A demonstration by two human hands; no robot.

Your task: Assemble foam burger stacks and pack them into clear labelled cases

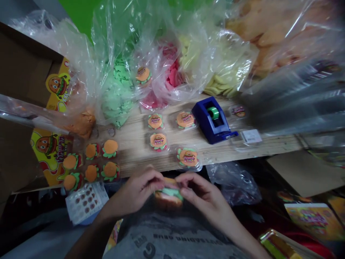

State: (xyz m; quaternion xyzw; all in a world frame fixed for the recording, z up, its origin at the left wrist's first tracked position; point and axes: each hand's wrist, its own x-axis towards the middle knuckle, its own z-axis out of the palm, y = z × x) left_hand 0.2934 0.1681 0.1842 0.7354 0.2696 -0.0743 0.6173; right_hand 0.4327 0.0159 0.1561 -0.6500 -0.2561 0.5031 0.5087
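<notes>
At the table's front edge, my left hand (145, 185) and my right hand (198, 189) pinch a small toy burger (169, 196) from both sides. Its orange bun and a pale green layer show, slightly blurred; whether a clear case surrounds it I cannot tell. Just beyond my hands stands a clear plastic box with a labelled burger (188, 157). More boxed burgers with round labels (158, 141) sit behind it on the wooden table (134, 144). A blue tape dispenser (212, 120) with a green-cored roll is to their right.
Open plastic bags hold green pieces (118, 93), red pieces (172, 73) and yellow pieces (219, 84) along the back. Several unlabelled burgers (110, 148) stand at left beside a printed carton (51, 147). A sticker sheet (86, 201) lies below them. Clear plastic containers (291, 93) fill the right.
</notes>
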